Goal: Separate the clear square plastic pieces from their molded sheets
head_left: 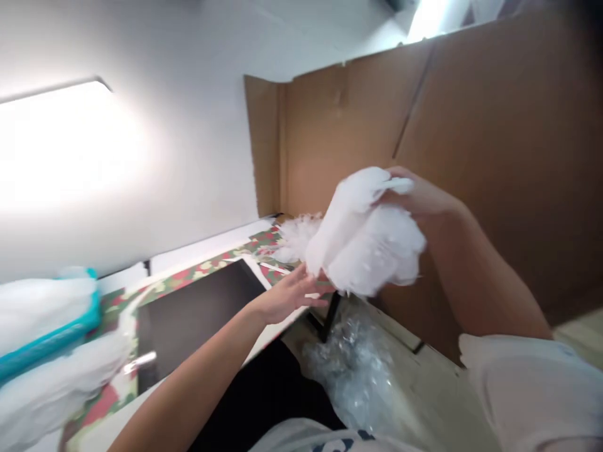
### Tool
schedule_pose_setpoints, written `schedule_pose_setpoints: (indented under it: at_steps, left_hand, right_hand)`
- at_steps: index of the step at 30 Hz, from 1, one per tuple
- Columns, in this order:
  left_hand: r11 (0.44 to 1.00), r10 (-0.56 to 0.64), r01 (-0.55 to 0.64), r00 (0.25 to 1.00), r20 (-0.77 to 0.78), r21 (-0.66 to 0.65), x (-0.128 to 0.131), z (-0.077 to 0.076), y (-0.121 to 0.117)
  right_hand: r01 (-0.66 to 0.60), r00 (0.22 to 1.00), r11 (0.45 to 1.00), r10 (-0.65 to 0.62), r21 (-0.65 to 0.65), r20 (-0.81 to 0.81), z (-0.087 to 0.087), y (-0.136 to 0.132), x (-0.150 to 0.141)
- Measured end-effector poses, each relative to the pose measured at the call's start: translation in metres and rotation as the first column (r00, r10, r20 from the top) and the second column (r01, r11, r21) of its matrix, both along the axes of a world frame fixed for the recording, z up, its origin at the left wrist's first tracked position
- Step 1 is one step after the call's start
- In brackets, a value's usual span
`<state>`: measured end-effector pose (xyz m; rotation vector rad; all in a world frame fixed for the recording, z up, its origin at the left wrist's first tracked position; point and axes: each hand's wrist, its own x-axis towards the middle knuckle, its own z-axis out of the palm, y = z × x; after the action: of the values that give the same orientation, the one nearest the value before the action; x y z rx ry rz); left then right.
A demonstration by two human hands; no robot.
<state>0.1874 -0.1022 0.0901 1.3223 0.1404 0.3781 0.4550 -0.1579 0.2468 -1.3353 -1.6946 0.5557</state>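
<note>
A white, soft, fluffy bundle hangs in the air in front of the cardboard, slightly blurred; its exact kind does not show. My right hand grips its upper right part, fingers partly sunk in the white folds. At the lower left edge of the bundle is my left hand, fingers spread; some fingertips meet or pass behind the white material, and I cannot tell which. Past the bundle, a frilly white heap lies on the patterned cloth of the table.
A dark flat board lies on the table. On the left stands a turquoise basket filled with white material, with more white stuff before it. Tall cardboard walls the right side. A clear plastic bag is down by the floor.
</note>
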Motion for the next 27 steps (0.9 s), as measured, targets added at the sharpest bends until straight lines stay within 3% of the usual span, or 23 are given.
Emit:
schedule_pose_setpoints:
  at_steps: [3, 6, 7, 8, 10, 12, 15, 17, 20, 24, 27]
  left_hand:
    - [0.946, 0.313, -0.305, 0.948, 0.063, -0.11, -0.049, 0.025, 0.046]
    - [0.772, 0.636, -0.633, 0.77, 0.05, -0.061, -0.1, 0.043, 0.095]
    - [0.702, 0.712, -0.712, 0.702, -0.021, 0.008, -0.116, 0.045, 0.108]
    - [0.64, 0.768, -0.759, 0.63, -0.116, 0.116, -0.132, 0.043, 0.119]
    - [0.589, 0.808, -0.694, 0.508, -0.299, 0.414, -0.16, 0.031, 0.131]
    - [0.601, 0.787, -0.443, 0.475, -0.394, 0.665, -0.183, 0.011, 0.133]
    - [0.616, 0.738, -0.163, 0.46, -0.493, 0.77, -0.208, -0.017, 0.128]
    - [0.627, 0.731, -0.134, 0.442, -0.52, 0.767, -0.218, -0.027, 0.13]
    - [0.649, 0.725, -0.206, 0.461, -0.512, 0.732, -0.222, -0.028, 0.142]
    - [0.689, 0.693, -0.297, 0.536, -0.482, 0.661, -0.215, -0.019, 0.161]
    - [0.735, 0.649, -0.337, 0.599, -0.468, 0.589, -0.206, -0.012, 0.167]
  right_hand:
    - [-0.072, 0.994, 0.993, 0.08, 0.097, -0.076, -0.023, 0.113, -0.042]
    - [0.018, 1.0, 0.993, -0.019, 0.119, 0.004, -0.053, 0.215, -0.083]
    - [0.022, 0.999, 0.995, -0.026, 0.097, 0.047, -0.064, 0.242, -0.094]
    - [0.061, 0.977, 0.997, -0.071, 0.056, 0.201, -0.075, 0.267, -0.102]
    - [0.083, 0.946, 0.997, -0.075, -0.011, 0.316, -0.097, 0.304, -0.111]
    - [0.122, 0.918, 0.99, -0.083, -0.076, 0.387, -0.115, 0.33, -0.112]
    - [0.24, 0.874, 0.962, -0.155, -0.13, 0.461, -0.127, 0.355, -0.107]
    - [0.334, 0.835, 0.935, -0.238, -0.114, 0.496, -0.123, 0.366, -0.103]
    - [0.433, 0.776, 0.9, -0.348, -0.043, 0.526, -0.103, 0.375, -0.099]
    - [0.49, 0.725, 0.87, -0.445, 0.062, 0.526, -0.062, 0.378, -0.099]
    - [0.485, 0.694, 0.848, -0.523, 0.215, 0.496, -0.024, 0.377, -0.099]
